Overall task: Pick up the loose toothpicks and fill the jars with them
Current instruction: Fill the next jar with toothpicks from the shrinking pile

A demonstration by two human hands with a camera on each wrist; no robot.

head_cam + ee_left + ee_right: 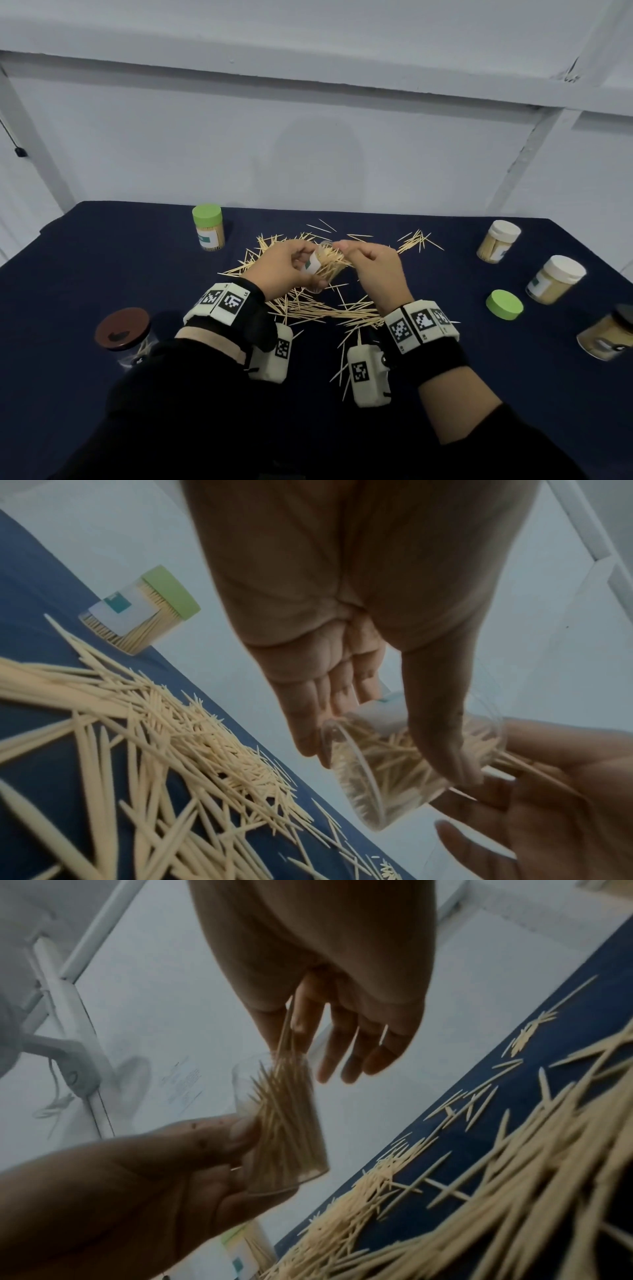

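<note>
Toothpicks [308, 310] are strewn in a broad heap over the middle of the dark surface [102, 260], with a smaller cluster [416, 240] toward the far right. An open clear jar [317, 265] is held above the heap, tilted with its mouth toward the right; the grip of the left hand [284, 265] is wrapped round its wall, thumb on one side and fingers on the other, as the left wrist view shows. A small bundle of toothpicks is pinched between the thumb and forefinger of the right hand [371, 270] and is being fed into the jar's mouth, the other fingers left loosely extended. The jar is judged partly filled, its sticks lying at mixed angles. Filled, capped jars are seen at the edges: a green-lidded jar [208, 228] at the far left, two white-lidded jars [498, 246] [555, 279] along the right edge, and a further jar [606, 337] at the near right whose lid is cut off by the frame. A loose green lid [504, 305] lies near the right edge, probably belonging to the held jar. A brown-lidded jar [123, 334] stands at the near left. The filling step is in hand, with much of the heap still to be gathered. The next move calls for the bundle to be released, then for another pinch to be gathered with points aligned so that the sticks slide in lengthwise.
</note>
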